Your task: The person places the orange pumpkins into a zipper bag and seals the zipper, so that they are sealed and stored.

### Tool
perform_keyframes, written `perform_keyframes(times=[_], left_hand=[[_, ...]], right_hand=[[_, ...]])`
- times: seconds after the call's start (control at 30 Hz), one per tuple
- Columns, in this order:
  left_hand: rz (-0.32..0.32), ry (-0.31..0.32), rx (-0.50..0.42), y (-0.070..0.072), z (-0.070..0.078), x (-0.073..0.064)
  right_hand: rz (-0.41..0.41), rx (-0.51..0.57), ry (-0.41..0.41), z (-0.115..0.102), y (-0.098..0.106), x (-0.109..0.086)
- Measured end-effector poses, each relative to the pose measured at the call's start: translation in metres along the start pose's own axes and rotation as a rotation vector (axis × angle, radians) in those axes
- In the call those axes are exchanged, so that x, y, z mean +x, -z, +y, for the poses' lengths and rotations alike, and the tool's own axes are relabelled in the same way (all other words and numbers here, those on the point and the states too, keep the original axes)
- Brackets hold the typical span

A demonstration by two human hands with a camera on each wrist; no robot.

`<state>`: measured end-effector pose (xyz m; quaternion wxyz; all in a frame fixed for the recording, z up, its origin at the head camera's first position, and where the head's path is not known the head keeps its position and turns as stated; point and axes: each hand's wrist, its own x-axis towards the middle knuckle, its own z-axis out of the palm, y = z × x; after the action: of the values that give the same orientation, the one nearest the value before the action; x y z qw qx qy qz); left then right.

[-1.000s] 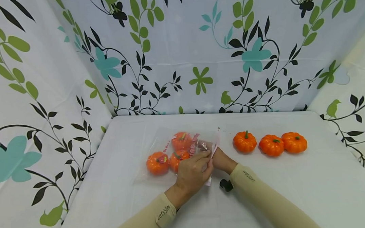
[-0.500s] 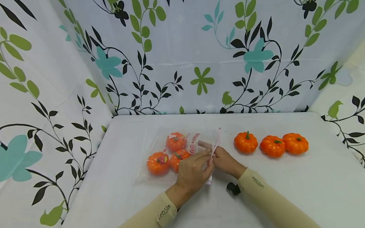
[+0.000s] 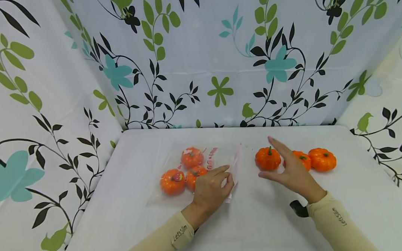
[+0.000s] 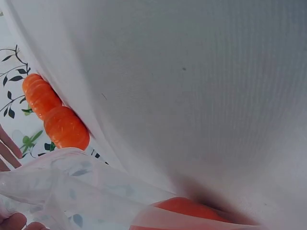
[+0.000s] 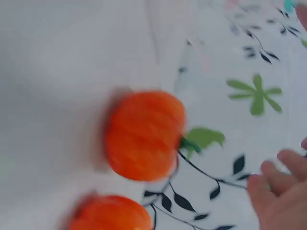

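Note:
A clear plastic bag (image 3: 222, 154) with pink print lies left of centre, holding three small orange pumpkins, the nearest-left one (image 3: 172, 182) among them. With thumb and fingers my left hand (image 3: 210, 190) pinches the bag's edge at its right end; the left wrist view shows the raised film. My right hand (image 3: 295, 173) is spread wide, thumb and fingers apart, on either side of a small green-stemmed pumpkin (image 3: 267, 158). The right wrist view shows that pumpkin (image 5: 146, 136) apart from the fingers (image 5: 280, 179). A second pumpkin (image 3: 302, 158) is partly hidden behind the right hand.
A third loose pumpkin (image 3: 322, 159) sits at the right end of the row. All rests on a white-covered table (image 3: 124, 218). A leaf-patterned curtain (image 3: 192, 73) hangs behind it and along both sides. A black wrist device (image 3: 299, 209) is on the right arm.
My right hand has come out of the bag's mouth and moved right to the loose pumpkins, its fingers spreading. The left hand stays at the bag's edge, and the bag's mouth has sunk lower.

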<state>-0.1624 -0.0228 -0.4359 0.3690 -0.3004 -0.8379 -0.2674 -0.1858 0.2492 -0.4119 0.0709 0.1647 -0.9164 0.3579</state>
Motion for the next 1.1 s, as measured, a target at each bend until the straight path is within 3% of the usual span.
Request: perform_keyframes(times=[0.23,0.47,0.83,1.1], left_hand=[[-0.006,-0.005,0.015,-0.001,0.002,-0.002],[-0.029,0.004,0.029,-0.001,0.003,-0.004],[-0.031,0.012,0.027,0.0,0.002,-0.005],[-0.021,0.008,0.027,-0.001,0.002,-0.006]], right_hand=[[-0.085,0.021,-0.158,0.015,0.036,0.018],[-0.173,0.047,-0.252,0.045,0.032,0.028],[-0.29,-0.118,-0.266,0.065,0.01,0.024],[-0.235,-0.253,-0.188,0.063,0.001,0.021]])
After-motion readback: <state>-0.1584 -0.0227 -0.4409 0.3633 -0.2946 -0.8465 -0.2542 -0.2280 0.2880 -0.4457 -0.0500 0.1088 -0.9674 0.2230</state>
